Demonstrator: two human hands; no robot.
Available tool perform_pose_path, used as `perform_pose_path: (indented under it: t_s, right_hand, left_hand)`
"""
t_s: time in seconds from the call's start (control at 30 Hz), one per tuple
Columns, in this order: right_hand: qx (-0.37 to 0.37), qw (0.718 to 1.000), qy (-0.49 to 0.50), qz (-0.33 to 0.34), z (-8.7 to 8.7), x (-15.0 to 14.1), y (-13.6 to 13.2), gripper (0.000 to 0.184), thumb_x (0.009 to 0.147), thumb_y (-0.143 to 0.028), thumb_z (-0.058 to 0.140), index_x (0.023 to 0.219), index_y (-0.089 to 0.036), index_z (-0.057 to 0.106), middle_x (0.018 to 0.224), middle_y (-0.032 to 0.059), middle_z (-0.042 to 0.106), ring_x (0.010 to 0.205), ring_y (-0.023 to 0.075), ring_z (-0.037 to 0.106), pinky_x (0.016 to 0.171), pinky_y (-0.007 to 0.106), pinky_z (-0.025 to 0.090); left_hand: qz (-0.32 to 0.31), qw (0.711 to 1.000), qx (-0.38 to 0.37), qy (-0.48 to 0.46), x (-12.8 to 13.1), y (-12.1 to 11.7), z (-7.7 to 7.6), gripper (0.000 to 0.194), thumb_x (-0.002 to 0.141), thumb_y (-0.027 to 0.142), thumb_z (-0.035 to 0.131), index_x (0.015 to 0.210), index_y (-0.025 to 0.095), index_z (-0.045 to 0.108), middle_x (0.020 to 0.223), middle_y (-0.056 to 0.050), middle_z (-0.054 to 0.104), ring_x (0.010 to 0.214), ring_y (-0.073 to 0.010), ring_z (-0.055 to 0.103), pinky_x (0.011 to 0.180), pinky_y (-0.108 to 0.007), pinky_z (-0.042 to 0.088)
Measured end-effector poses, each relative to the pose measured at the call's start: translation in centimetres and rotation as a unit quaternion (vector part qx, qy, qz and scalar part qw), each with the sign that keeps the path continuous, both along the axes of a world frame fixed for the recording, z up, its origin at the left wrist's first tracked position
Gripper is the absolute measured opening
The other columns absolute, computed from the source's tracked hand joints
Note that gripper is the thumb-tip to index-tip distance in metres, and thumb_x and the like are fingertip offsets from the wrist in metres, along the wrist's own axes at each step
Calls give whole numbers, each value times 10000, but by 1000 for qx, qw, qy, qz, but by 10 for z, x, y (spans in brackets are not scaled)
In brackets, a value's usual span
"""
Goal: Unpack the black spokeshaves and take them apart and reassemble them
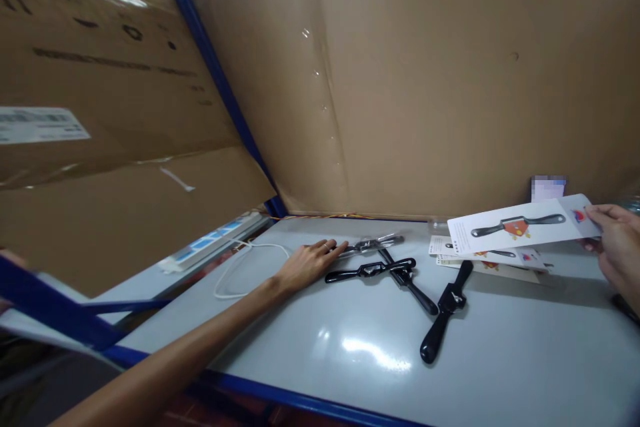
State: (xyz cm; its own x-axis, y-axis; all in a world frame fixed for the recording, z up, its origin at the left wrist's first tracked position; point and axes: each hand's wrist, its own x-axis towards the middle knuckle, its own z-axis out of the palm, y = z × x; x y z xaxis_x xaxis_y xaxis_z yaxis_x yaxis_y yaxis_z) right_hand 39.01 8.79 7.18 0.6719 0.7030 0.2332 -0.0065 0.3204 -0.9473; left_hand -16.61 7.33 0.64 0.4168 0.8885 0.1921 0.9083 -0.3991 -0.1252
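My left hand lies palm down with its fingers stretched out. Its fingertips reach the near end of a black spokeshave in clear plastic wrap; whether they press on it I cannot tell. In my right hand, a white printed card with a spokeshave picture is pinched by its right end, above the table. Under that card lie more printed cards, partly covered. Nearby, one bare black spokeshave crosses over another. A third rests at a slant closer to the front.
The grey table has a blue metal edge at the front. Tall cardboard sheets wall off the back and left. A white power strip and a white cable are at left. A dark object shows at the right edge.
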Motion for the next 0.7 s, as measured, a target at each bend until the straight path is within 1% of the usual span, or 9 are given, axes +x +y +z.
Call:
perform_pose_path:
  t_s: [0.13, 0.23, 0.3, 0.37, 0.4, 0.47, 0.57, 0.63, 0.7]
  right_hand:
    - [-15, 998, -1, 57, -5, -12, 0, 171, 589, -262, 790, 600, -203, 630, 550, 7, 542, 372, 106, 406, 282, 220, 243]
    - [-2, 994, -4, 109, -4, -20, -5, 176, 600, -274, 793, 623, -192, 639, 533, -18, 508, 352, 65, 327, 276, 195, 200]
    - [31, 994, 5, 101, 1, -20, -9, 169, 620, -256, 785, 638, -192, 629, 573, -15, 518, 397, 69, 355, 284, 181, 215]
    - [64, 995, 18, 75, 7, -16, -12, 151, 649, -224, 766, 665, -191, 620, 657, 5, 553, 475, 86, 418, 299, 168, 248]
    - [75, 995, 27, 60, 10, -13, -12, 137, 664, -204, 750, 680, -191, 615, 694, 12, 562, 511, 93, 443, 305, 163, 257]
    - [80, 995, 34, 41, 12, -6, -12, 116, 701, -173, 709, 709, -194, 596, 729, 11, 563, 539, 96, 462, 312, 158, 266]
    - [48, 998, -2, 43, 10, 3, -9, 99, 774, -184, 661, 747, -199, 568, 736, -4, 565, 523, 90, 469, 329, 161, 313]
    - [3, 997, -36, 71, 5, 6, -7, 95, 812, -207, 658, 768, -191, 576, 717, -6, 580, 495, 86, 481, 356, 173, 372]
    - [-43, 992, -62, 98, -2, 7, -5, 108, 825, -218, 680, 783, -180, 587, 682, 3, 603, 462, 96, 512, 383, 201, 429]
  left_hand:
    - [-8, 1000, -5, 8, 0, 1, 4, 427, 1033, 361, 422, 1415, 225, 557, 1186, -160, 668, 1047, -285, 664, 778, -324, 526]
    - [19, 997, 16, -79, -1, 3, 12, 418, 1019, 362, 411, 1370, 229, 596, 1160, -141, 683, 975, -268, 678, 767, -316, 506]
    - [43, 988, 44, -139, 0, 4, 21, 420, 1021, 387, 380, 1295, 197, 634, 1093, -134, 703, 892, -246, 687, 766, -312, 505]
    - [56, 978, 42, -197, 3, 3, 34, 480, 1033, 456, 322, 1206, 156, 655, 966, -119, 716, 727, -204, 677, 693, -290, 511]
    - [58, 969, 22, -239, 6, 1, 42, 517, 1029, 502, 312, 1171, 143, 656, 900, -105, 714, 639, -182, 655, 629, -274, 507]
    - [56, 933, -58, -351, 13, -5, 57, 568, 990, 602, 365, 1156, 134, 641, 845, -82, 701, 546, -161, 621, 496, -245, 469]
    - [59, 874, -141, -461, 23, -17, 74, 618, 904, 688, 493, 1179, 151, 624, 844, -69, 695, 580, -180, 641, 438, -234, 446]
    - [71, 854, -155, -491, 27, -22, 75, 634, 870, 716, 530, 1148, 157, 638, 810, -63, 693, 581, -184, 635, 435, -237, 446]
    - [81, 845, -159, -505, 29, -25, 70, 645, 842, 739, 554, 1102, 158, 656, 771, -61, 694, 568, -186, 621, 431, -245, 445]
